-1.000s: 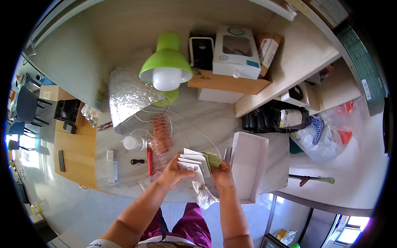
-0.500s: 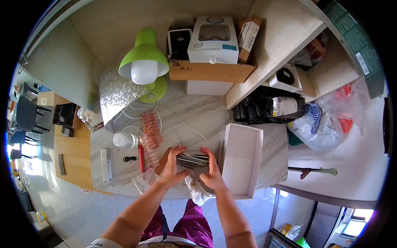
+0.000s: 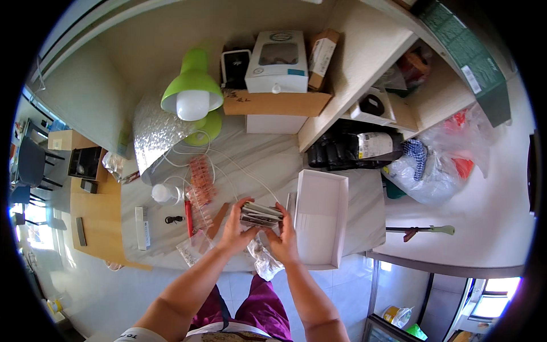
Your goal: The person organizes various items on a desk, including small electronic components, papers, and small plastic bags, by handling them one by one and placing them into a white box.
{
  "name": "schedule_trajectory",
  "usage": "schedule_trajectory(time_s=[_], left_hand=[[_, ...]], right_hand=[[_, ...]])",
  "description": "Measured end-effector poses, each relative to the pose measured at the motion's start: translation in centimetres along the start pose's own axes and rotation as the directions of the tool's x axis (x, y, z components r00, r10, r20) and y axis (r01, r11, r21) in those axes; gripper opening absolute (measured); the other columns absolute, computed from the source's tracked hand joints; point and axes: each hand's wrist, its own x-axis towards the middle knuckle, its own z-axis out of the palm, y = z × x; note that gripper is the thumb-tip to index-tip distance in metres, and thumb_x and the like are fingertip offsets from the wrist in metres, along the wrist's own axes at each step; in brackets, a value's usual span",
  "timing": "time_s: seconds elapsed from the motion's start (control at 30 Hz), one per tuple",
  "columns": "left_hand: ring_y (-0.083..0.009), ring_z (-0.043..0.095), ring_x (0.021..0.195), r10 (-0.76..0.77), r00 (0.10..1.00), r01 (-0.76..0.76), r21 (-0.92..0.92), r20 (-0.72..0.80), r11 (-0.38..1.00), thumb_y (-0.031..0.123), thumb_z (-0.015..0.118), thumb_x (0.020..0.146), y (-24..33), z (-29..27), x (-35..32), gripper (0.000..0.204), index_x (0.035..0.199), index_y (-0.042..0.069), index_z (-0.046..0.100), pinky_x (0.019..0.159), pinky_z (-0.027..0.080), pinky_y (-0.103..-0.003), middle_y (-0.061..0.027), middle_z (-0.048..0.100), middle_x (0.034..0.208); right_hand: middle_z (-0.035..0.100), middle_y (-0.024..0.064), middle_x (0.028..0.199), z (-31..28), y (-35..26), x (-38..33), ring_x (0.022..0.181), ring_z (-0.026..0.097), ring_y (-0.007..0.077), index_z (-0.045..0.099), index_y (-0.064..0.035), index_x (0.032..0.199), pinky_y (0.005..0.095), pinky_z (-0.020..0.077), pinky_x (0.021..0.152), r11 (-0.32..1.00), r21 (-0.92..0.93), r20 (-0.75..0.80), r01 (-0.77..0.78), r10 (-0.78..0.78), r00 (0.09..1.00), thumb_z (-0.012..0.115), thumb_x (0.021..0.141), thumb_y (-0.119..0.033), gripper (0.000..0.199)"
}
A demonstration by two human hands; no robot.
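- Head view shows both my hands meeting over the near edge of the marble table [image 3: 273,165], with a flat stack of small packets [image 3: 261,215] held between them.
- My left hand [image 3: 232,231] grips the stack's left end, thumb on top.
- My right hand [image 3: 283,238] clasps its right end, fingers curled round it.
- Just right of the stack lies an open white box [image 3: 319,219].
- Crumpled clear plastic bag [image 3: 263,259] hangs below my hands.
- A red pen [image 3: 188,218] lies to the left.
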Motion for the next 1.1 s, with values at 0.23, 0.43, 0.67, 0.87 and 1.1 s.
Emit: schedule_trajectory(time_s=[0.23,0.43,0.67,0.87,1.1], left_hand=[[-0.0337,0.036,0.127,0.237,0.955,-0.237,-0.021,0.181,0.971,0.010,0.072,0.071,5.2,10.0,6.8,0.078,0.136,0.007,0.029,0.102,0.031,-0.042,-0.0159,0.041,0.132],[-0.0436,0.006,0.137,0.060,0.994,-0.097,0.449,0.096,0.888,0.022,0.070,0.073,1.8,15.2,9.2,0.083,0.141,0.012,0.023,0.103,0.014,-0.065,-0.0144,0.015,0.149],[-0.0378,0.015,0.137,-0.001,1.000,0.011,0.515,-0.019,0.857,0.016,0.068,0.074,-1.3,14.2,9.2,0.090,0.145,0.007,0.012,0.108,0.017,-0.052,-0.0154,0.020,0.148],[-0.0377,0.021,0.135,-0.034,0.999,0.040,0.621,-0.021,0.783,0.014,0.054,0.084,-0.1,15.2,10.0,0.070,0.143,0.006,0.017,0.106,0.019,-0.057,-0.0144,0.030,0.144],[-0.0389,0.021,0.135,-0.111,0.992,0.055,0.606,0.055,0.793,0.014,0.058,0.081,1.0,13.1,9.4,0.078,0.145,0.009,0.013,0.107,0.020,-0.055,-0.0171,0.026,0.145]], right_hand=[[0.046,0.0136,0.125,-12.2,-0.7,3.8,0.118,0.046,0.0212,0.031,-0.0032,0.135,0.0322,0.0372,0.101,0.960,0.279,-0.166,0.020,0.027,0.986,0.060,0.077,0.011,0.066],[0.045,0.0132,0.127,-16.4,5.8,7.9,0.118,0.045,0.0215,0.029,-0.0052,0.137,0.0318,0.0378,0.100,0.998,0.059,-0.079,-0.010,0.015,0.997,0.061,0.075,0.011,0.072],[0.039,0.0157,0.134,-13.0,9.6,9.4,0.121,0.044,0.0263,0.020,-0.0049,0.142,0.0338,0.0367,0.100,0.963,-0.258,-0.324,0.073,-0.157,0.933,0.066,0.070,0.006,0.087],[0.033,0.0220,0.141,-10.7,8.1,9.3,0.130,0.035,0.0335,0.018,-0.0006,0.142,0.0365,0.0300,0.105,0.946,-0.323,-0.293,0.028,-0.128,0.947,0.059,0.076,0.003,0.077],[0.037,0.0236,0.137,-10.2,8.7,9.7,0.124,0.041,0.0360,0.026,0.0039,0.138,0.0377,0.0317,0.104,0.950,-0.288,-0.372,0.122,-0.228,0.900,0.060,0.077,0.002,0.070]])
